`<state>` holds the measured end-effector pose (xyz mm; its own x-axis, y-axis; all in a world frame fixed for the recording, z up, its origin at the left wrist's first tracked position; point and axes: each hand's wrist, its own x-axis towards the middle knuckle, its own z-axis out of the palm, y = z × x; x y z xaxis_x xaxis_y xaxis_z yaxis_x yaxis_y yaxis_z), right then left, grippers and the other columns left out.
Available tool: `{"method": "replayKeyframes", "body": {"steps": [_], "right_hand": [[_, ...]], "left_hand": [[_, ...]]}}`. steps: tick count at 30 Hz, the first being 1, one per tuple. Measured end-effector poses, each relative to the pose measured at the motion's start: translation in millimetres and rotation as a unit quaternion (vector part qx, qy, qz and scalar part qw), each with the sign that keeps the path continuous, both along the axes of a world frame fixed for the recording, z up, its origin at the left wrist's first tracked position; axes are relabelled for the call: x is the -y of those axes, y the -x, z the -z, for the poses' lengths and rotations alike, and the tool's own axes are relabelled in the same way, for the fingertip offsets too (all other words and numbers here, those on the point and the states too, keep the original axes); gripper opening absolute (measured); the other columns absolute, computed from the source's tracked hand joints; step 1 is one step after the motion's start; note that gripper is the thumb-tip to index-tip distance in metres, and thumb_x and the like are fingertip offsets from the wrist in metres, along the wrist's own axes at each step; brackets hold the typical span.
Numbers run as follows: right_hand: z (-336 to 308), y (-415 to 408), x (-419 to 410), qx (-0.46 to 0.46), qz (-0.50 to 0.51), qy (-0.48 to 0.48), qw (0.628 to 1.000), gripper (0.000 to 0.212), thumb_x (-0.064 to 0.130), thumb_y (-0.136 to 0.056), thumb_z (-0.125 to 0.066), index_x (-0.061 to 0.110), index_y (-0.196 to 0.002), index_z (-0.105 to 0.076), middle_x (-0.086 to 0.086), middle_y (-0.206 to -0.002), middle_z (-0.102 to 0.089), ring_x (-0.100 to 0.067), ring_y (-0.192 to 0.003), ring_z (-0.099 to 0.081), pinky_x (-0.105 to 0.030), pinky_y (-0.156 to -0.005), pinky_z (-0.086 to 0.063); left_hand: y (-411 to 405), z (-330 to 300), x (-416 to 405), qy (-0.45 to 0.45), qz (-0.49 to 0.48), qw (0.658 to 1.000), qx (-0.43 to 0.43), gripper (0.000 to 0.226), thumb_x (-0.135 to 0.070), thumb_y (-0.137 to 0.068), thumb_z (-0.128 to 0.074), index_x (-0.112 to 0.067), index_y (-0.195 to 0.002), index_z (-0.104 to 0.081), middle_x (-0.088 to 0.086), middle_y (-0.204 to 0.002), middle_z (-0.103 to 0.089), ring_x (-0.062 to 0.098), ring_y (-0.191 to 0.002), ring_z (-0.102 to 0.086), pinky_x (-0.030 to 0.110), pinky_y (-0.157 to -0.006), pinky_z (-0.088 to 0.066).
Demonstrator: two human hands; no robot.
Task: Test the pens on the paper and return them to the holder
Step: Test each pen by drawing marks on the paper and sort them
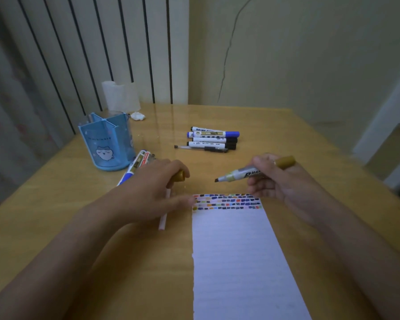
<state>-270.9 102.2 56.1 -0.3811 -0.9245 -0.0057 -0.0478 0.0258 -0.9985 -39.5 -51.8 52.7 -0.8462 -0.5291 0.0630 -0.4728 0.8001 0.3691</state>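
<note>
A lined white paper [238, 255] lies on the wooden table, its top edge covered in rows of small coloured test marks. My right hand [280, 181] grips an uncapped gold marker [247, 173], chisel tip pointing left, a little above the paper's top edge. My left hand [153, 188] holds the gold cap [179, 176] and its fingertips touch the paper's top left corner. A white pen [165, 212] lies under that hand. The blue pen holder [109, 142] stands at the back left with nothing showing above its rim.
Several markers and a gel pen [213, 139] lie side by side at the back centre. More markers [136, 163] lie between the holder and my left hand. A paper roll [119, 95] and a crumpled tissue [138, 116] sit at the back edge.
</note>
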Motion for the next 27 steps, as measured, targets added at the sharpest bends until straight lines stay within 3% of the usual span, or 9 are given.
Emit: {"method": "replayKeyframes", "body": {"steps": [4,7,10,13,19,27], "right_hand": [[4,-5,2,-0.001,-0.016,-0.011,1.000,0.025,0.023,-0.076,-0.074,0.009,-0.096,-0.067,-0.010,-0.076,-0.069,-0.017,-0.067,-0.069,-0.024,-0.062,-0.058],[7,-12,5,-0.033,0.004,-0.010,0.999,0.008,0.014,-0.092,-0.066,0.008,-0.087,-0.065,-0.008,-0.068,-0.066,-0.018,-0.060,-0.065,-0.025,-0.057,-0.056],[8,-19,7,-0.046,0.031,-0.011,0.998,0.020,0.015,-0.098,-0.059,0.008,-0.080,-0.061,-0.007,-0.063,-0.064,-0.019,-0.054,-0.061,-0.025,-0.052,-0.053],[12,-26,10,-0.045,0.034,-0.001,0.998,0.013,0.012,-0.098,-0.058,0.008,-0.086,-0.060,-0.008,-0.061,-0.062,-0.019,-0.050,-0.059,-0.025,-0.048,-0.049],[18,-36,10,-0.057,-0.014,0.013,0.998,0.007,0.010,-0.090,-0.069,0.006,-0.093,-0.063,-0.008,-0.065,-0.067,-0.018,-0.058,-0.065,-0.024,-0.054,-0.053],[28,-40,14,-0.123,0.005,0.023,0.992,0.005,0.006,-0.090,-0.071,0.008,-0.087,-0.066,-0.009,-0.062,-0.068,-0.020,-0.056,-0.067,-0.026,-0.052,-0.052]], "left_hand": [[0,1,4,0.031,0.002,0.997,0.067,0.080,-0.086,-0.056,-0.052,-0.045,-0.124,-0.043,-0.020,-0.114,-0.043,0.005,-0.110,-0.035,0.026,-0.093,-0.036],[1,4,3,0.055,0.005,0.995,0.082,0.083,-0.090,-0.055,-0.054,-0.045,-0.124,-0.043,-0.018,-0.115,-0.044,0.008,-0.112,-0.032,0.029,-0.097,-0.031],[4,8,-2,0.073,0.015,0.993,0.093,0.081,-0.091,-0.058,-0.054,-0.044,-0.123,-0.043,-0.017,-0.114,-0.045,0.009,-0.112,-0.031,0.030,-0.097,-0.027],[5,13,-3,0.078,0.019,0.992,0.102,0.079,-0.094,-0.058,-0.049,-0.045,-0.119,-0.041,-0.018,-0.107,-0.043,0.008,-0.111,-0.030,0.033,-0.106,-0.024],[8,16,-3,0.098,0.012,0.988,0.118,0.086,-0.096,-0.057,-0.045,-0.042,-0.125,-0.041,-0.017,-0.109,-0.041,0.010,-0.107,-0.030,0.031,-0.097,-0.027],[9,14,-4,0.091,0.011,0.988,0.127,0.086,-0.094,-0.058,-0.047,-0.040,-0.125,-0.041,-0.016,-0.110,-0.041,0.010,-0.106,-0.031,0.032,-0.098,-0.030]]}}
